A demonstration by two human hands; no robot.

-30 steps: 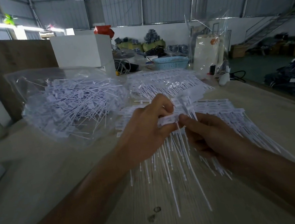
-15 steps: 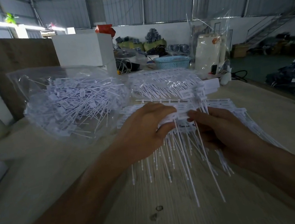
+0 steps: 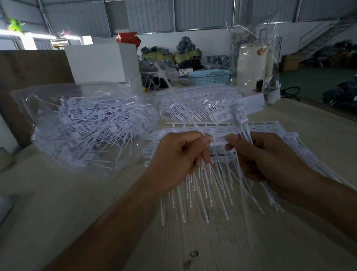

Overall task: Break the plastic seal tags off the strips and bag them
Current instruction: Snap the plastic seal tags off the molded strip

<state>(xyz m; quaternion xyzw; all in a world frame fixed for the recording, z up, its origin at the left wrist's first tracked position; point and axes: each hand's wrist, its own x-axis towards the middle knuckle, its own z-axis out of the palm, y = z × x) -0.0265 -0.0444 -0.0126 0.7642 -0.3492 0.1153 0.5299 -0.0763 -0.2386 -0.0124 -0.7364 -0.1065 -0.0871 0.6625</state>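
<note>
1. Nearest us, two dark spots mark the pale wooden table.
2. Our left hand is curled, thumb and forefinger pinching the end of a white strip of seal tags; one thin tail rises from this pinch toward the far side.
3. Our right hand is curled too, its thumb tip on the strip's other end, with a bunch of loose tags standing up from its grip.
4. The tags are white plastic: small flat rectangular heads joined side by side, thin stiff tails hanging down like a comb.
5. Under the hands lies a stack of more strips.
6. Farther left, a clear bag holds jumbled tags.
7. Beyond sit a second bag and a blue basket.
</note>
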